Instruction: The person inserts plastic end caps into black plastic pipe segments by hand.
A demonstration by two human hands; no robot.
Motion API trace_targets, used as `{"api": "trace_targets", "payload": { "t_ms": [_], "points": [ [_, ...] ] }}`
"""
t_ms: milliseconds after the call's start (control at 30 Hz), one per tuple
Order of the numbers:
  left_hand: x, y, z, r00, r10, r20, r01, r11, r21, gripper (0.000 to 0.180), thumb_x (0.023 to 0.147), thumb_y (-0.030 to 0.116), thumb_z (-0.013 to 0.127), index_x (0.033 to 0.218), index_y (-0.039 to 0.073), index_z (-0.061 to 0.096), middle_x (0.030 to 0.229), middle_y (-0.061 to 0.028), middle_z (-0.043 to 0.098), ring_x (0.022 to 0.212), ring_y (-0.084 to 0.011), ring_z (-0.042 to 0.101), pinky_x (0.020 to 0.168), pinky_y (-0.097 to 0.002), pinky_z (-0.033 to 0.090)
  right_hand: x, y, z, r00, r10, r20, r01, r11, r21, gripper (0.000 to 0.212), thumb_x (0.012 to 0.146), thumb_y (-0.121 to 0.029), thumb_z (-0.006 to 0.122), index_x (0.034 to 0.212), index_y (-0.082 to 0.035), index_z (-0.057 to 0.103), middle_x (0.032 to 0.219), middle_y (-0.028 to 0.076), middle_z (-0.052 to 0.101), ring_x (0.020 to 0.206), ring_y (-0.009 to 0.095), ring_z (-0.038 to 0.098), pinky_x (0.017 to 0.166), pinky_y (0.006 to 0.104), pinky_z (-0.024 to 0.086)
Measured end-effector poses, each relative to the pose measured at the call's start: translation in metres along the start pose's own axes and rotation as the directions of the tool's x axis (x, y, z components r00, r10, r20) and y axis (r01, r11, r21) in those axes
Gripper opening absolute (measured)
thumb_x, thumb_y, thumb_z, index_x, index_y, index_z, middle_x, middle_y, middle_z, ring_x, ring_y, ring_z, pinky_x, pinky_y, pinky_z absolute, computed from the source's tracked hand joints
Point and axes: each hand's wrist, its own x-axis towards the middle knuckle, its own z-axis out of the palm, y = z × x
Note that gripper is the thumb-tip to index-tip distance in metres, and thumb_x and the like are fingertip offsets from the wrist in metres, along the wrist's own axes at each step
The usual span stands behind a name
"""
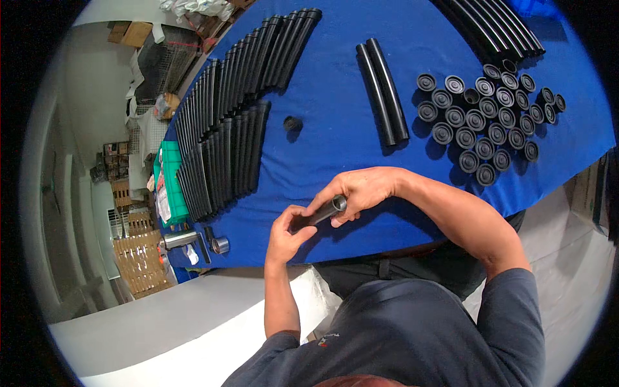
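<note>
Two bare hands meet over the near edge of the blue-covered table point(348, 138), both closed on one short black tube point(320, 213). The right hand point(361, 191) wraps the tube's upper end, where its open, shiny rim peeks out between the fingers; the left hand point(288, 235) pinches the lower end from below. The tube is tilted, and it seems to hang just above the cloth, though the view does not make that certain.

Toward the table's left edge lies a long bank of black tubes point(222, 138), packed side by side in overlapping rows. A single black end cap point(293, 123) sits alone just right of that bank. Near the middle of the table a pair of black tubes point(383, 90) lies touching each other. Toward the right edge a cluster of round black end caps point(485, 116) stands close together, and longer black tubes point(496, 26) run along the far right corner. At the near left corner rest a metal cylinder point(180, 239) and a small metal ring point(220, 244).
</note>
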Motion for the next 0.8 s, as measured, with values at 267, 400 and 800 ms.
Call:
{"api": "trace_targets", "payload": {
  "t_ms": [267,400,800],
  "points": [
    [0.006,-0.007,-0.018,0.989,-0.006,0.147,-0.006,0.997,0.081,0.041,0.09,0.031,0.071,0.111,-0.004,0.065,0.103,-0.0068,0.063,0.098,-0.0161,0.058,0.086,-0.0287,0.046,0.0,-0.003,-0.004,0.999,-0.031,-0.04,0.029,0.998,-0.047,0.05,0.087,-0.012,0.07,0.135,-0.012,0.059,0.081,0.003,0.065,0.064,0.01,0.056,0.062,0.0259,0.05],
    [0.006,-0.009,-0.011,0.993,-0.06,0.106,0.076,0.986,-0.151,0.04,0.088,0.026,0.073,0.117,-0.002,0.063,0.104,-0.005,0.063,0.101,-0.0151,0.058,0.089,-0.0284,0.045,0.0,-0.007,-0.006,0.996,-0.023,-0.089,0.015,0.995,-0.094,0.047,0.085,-0.014,0.072,0.131,-0.01,0.062,0.08,0.002,0.066,0.063,0.01,0.056,0.061,0.0261,0.05],
    [0.004,-0.004,0.031,0.966,0.053,-0.253,-0.255,0.344,-0.904,0.023,0.095,0.019,0.063,0.115,0.009,0.062,0.121,-0.0124,0.064,0.12,-0.0284,0.055,0.108,-0.0519,0.039,0.01,0.011,-0.002,0.95,-0.246,-0.19,0.169,0.922,-0.347,0.074,0.076,-0.037,0.082,0.137,-0.005,0.055,0.097,0.01,0.065,0.072,0.017,0.062,0.065,0.0294,0.052]
  ]
}}
